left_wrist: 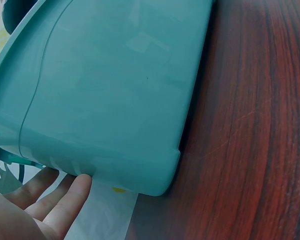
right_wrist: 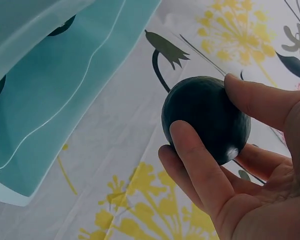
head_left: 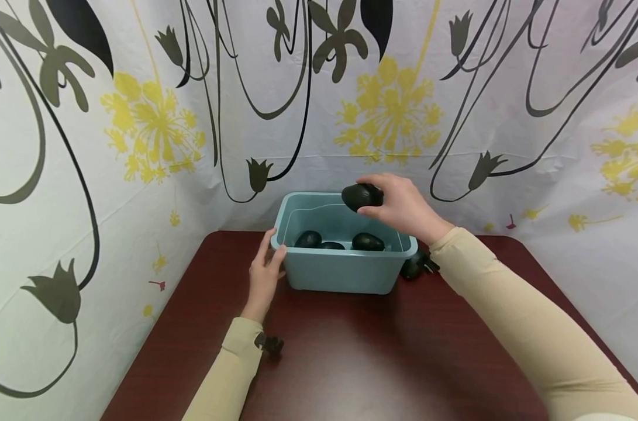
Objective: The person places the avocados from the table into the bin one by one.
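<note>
A dark green avocado (head_left: pixel 362 197) is held above the back part of a light blue plastic bin (head_left: pixel 345 272). My right hand (head_left: pixel 400 206) grips it between thumb and fingers; in the right wrist view the avocado (right_wrist: pixel 205 120) shows its rounded end, with the fingers curled about it. Inside the bin lie three more dark avocados, one at the left (head_left: pixel 309 239), one low in the middle (head_left: pixel 331 245) and one toward the right (head_left: pixel 368 242). My left hand (head_left: pixel 263 278) touches the bin's left end, its fingers (left_wrist: pixel 67 205) fairly straight against the wall.
The bin stands on a dark red-brown wooden table (head_left: pixel 340 351), near its back edge. Patterned white cloth (head_left: pixel 308 134) hangs behind and at both sides. A dark rounded thing (head_left: pixel 412 268) shows by the bin's right end, beneath my right wrist. A small black camera (head_left: pixel 271 345) sits on my left wrist.
</note>
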Available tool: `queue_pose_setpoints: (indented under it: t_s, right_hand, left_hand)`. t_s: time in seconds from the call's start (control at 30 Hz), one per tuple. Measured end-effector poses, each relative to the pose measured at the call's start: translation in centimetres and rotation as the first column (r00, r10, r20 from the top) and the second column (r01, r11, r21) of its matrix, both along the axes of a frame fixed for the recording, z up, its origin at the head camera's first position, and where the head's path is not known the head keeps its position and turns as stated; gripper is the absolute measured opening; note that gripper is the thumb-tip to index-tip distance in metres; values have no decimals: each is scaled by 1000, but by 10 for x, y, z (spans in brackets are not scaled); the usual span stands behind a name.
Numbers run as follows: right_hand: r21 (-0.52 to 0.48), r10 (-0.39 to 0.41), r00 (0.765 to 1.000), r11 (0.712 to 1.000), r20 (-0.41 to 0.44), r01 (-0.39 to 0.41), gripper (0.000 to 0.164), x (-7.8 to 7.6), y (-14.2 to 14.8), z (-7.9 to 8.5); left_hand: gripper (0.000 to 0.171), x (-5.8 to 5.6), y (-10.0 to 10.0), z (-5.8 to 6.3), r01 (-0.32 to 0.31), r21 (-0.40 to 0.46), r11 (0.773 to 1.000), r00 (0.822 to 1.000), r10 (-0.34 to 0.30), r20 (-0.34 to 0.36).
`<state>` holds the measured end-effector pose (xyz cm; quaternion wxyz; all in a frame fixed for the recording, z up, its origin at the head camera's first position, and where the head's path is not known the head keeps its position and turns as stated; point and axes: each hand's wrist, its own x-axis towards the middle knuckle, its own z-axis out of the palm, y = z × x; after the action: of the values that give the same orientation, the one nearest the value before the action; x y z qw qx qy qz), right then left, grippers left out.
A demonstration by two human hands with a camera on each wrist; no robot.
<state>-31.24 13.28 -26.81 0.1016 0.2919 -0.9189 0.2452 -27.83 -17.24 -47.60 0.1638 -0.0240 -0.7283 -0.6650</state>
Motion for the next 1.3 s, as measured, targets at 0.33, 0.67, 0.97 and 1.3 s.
queue_pose_setpoints:
  t_s: [0.33, 0.67, 0.97, 1.3]
  right_hand:
    - [25, 50, 998, 998, 29, -50, 62, -13, -5, -4]
    - [33, 59, 997, 998, 57, -61, 62, -18, -7, -1]
    - [37, 60, 997, 997, 54, -62, 62, -17, -8, -2]
    - [39, 61, 996, 997, 71, -64, 61, -15, -8, -7]
  left_hand:
    - [57, 1, 1, -1, -12, -9, 1000, 1000, 12, 0]
    - [55, 0, 1, 0, -19, -1, 1000, 1000, 19, -2]
    - [53, -1, 2, 0, -24, -5, 1000, 1000, 24, -2]
    - [56, -1, 1, -2, -30, -6, 1000, 1000, 30, -1]
